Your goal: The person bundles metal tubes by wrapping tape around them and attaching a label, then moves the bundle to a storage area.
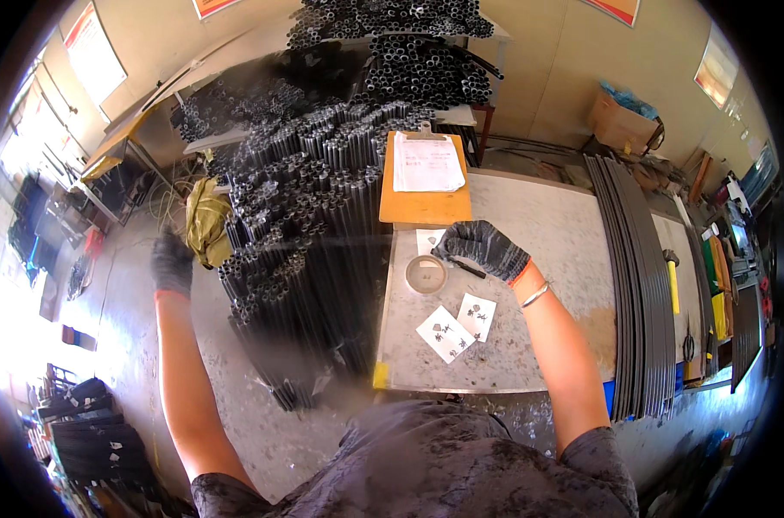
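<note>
Dark pen-like stick [471, 269] at curled fingers of right hand [481, 249], right of frame centre; left hand [173, 265] well apart, mid-left.
Stick's long axis is sloped upper left to lower right, below the knuckles, beside the tape roll [426, 291]. Right fingers are bent inward; whether stick is gripped or only touched cannot be told. Left hand is blurred: finger opening cannot be told, nothing is seen held.
</note>
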`<state>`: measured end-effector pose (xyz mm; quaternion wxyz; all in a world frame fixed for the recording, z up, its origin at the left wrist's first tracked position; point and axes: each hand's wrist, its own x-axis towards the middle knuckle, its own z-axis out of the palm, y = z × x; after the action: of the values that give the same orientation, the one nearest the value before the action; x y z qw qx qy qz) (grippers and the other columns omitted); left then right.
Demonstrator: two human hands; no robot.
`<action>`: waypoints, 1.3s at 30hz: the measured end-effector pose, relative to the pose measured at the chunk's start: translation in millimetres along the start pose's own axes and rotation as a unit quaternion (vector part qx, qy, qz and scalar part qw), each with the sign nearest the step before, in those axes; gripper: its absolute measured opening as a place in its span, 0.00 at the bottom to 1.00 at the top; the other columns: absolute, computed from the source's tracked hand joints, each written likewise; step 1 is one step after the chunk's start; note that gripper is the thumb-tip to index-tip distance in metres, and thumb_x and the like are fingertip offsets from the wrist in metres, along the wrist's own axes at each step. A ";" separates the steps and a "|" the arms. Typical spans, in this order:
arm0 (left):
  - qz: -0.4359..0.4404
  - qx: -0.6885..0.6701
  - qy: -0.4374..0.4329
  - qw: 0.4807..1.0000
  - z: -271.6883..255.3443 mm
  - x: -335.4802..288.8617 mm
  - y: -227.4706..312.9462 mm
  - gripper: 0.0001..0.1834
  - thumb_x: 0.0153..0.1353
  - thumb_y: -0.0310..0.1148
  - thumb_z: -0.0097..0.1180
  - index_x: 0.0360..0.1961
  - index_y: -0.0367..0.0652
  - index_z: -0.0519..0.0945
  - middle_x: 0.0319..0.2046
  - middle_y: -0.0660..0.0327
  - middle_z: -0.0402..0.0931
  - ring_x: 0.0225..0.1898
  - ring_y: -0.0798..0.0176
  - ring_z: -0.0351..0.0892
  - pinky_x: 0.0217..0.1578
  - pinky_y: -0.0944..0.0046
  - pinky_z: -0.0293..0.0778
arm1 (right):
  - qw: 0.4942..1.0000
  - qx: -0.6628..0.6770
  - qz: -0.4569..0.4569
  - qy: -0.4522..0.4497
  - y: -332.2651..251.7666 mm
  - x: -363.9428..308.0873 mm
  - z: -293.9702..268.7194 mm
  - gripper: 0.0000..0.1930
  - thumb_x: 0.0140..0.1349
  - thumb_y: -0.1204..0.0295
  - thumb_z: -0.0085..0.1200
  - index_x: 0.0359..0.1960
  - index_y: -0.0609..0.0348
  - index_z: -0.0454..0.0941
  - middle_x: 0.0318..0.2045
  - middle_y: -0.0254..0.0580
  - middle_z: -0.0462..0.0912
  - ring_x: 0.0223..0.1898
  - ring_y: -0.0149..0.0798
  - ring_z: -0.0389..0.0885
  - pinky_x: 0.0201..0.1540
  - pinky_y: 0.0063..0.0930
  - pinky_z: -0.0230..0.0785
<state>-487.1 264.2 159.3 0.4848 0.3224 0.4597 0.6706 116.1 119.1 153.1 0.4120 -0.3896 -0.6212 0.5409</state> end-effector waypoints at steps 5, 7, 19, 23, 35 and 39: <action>0.170 0.867 -0.165 0.438 -17.0 -75.1 -50.8 0.23 0.49 0.48 0.61 0.40 0.41 0.79 0.37 0.45 0.78 0.44 0.45 0.76 0.48 0.50 0.69 | 0.997 -0.031 -0.003 -0.065 -14.7 3.5 20.7 0.06 0.60 0.73 0.57 0.35 0.63 0.79 0.30 0.36 0.82 0.34 0.27 0.77 0.43 0.23 0.71; 0.286 0.813 -0.101 0.498 54.8 -130.5 -28.5 0.23 0.49 0.45 0.62 0.42 0.40 0.79 0.42 0.47 0.77 0.48 0.46 0.75 0.51 0.52 0.69 | 0.986 -0.130 -0.039 -0.101 -31.0 7.3 33.1 0.07 0.60 0.72 0.58 0.35 0.62 0.79 0.29 0.37 0.82 0.33 0.28 0.76 0.43 0.24 0.71; -0.130 0.326 -0.518 0.780 261.3 -245.7 -51.7 0.11 0.62 0.35 0.55 0.37 0.36 0.79 0.30 0.62 0.78 0.32 0.71 0.73 0.37 0.70 0.71 | 0.943 -0.278 -0.149 -0.108 -62.6 -5.1 63.7 0.08 0.56 0.72 0.59 0.36 0.61 0.78 0.39 0.45 0.79 0.42 0.46 0.77 0.47 0.34 0.71; -0.096 0.355 -0.458 0.810 260.0 -232.7 -34.8 0.11 0.62 0.38 0.57 0.32 0.40 0.82 0.16 0.76 0.67 0.15 0.80 0.59 0.16 0.75 0.56 | 0.950 -0.260 -0.145 0.095 -58.0 -32.0 42.8 0.05 0.58 0.77 0.57 0.34 0.64 0.76 0.38 0.44 0.79 0.42 0.39 0.78 0.47 0.31 0.71; -0.143 0.240 -0.391 0.877 246.0 -231.8 -5.8 0.10 0.61 0.34 0.57 0.33 0.38 0.82 0.17 0.71 0.70 0.16 0.77 0.63 0.17 0.75 0.59 | 0.989 0.105 0.076 0.064 -27.1 -50.8 104.9 0.11 0.62 0.73 0.53 0.46 0.61 0.76 0.32 0.34 0.80 0.32 0.22 0.77 0.28 0.17 0.69; -0.098 0.236 -0.429 0.866 242.6 -240.3 -6.8 0.08 0.61 0.32 0.58 0.34 0.38 0.82 0.23 0.70 0.71 0.22 0.76 0.66 0.22 0.75 0.61 | 0.988 0.072 0.125 0.060 -30.6 -27.1 124.3 0.06 0.62 0.72 0.54 0.38 0.60 0.76 0.22 0.32 0.78 0.21 0.23 0.75 0.21 0.18 0.66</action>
<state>-194.2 111.3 245.8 0.6070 0.6364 0.3800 0.2867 8.6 46.9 171.6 0.4046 -0.4651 -0.5017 0.6069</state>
